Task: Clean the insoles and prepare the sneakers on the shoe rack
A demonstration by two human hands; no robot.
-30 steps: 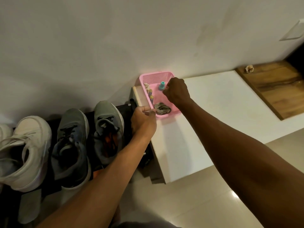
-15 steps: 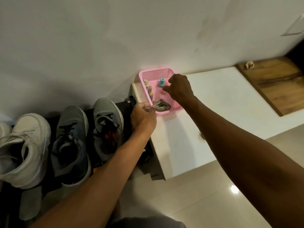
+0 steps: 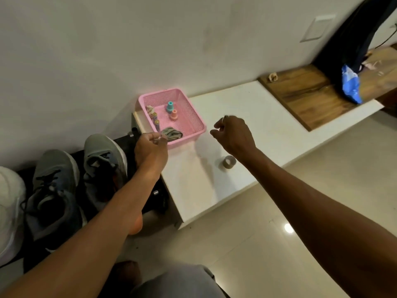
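Two grey sneakers (image 3: 103,166) (image 3: 53,190) stand on the dark shoe rack (image 3: 126,140) at the left, next to a white sneaker (image 3: 10,201). An orange insole (image 3: 135,225) peeks out below my left forearm. My left hand (image 3: 151,151) hovers at the front corner of the pink basket (image 3: 194,119), thumb and fingers pinched on a small pale thing I cannot identify. My right hand (image 3: 234,136) hangs over the white bench to the right of the basket, fingers loosely curled and apart, holding nothing.
The basket holds a teal-capped bottle (image 3: 169,106), an orange-capped one (image 3: 173,114), batteries (image 3: 156,122) and a grey bundle of laces (image 3: 171,134). A tape roll (image 3: 228,162) lies on the white bench (image 3: 247,100). Further right are a wooden board (image 3: 311,93) and a blue bag (image 3: 351,84).
My right hand has come out of the basket and moved right, opening over the bench. The view has shifted right. My left hand stays pinched at the basket's corner.
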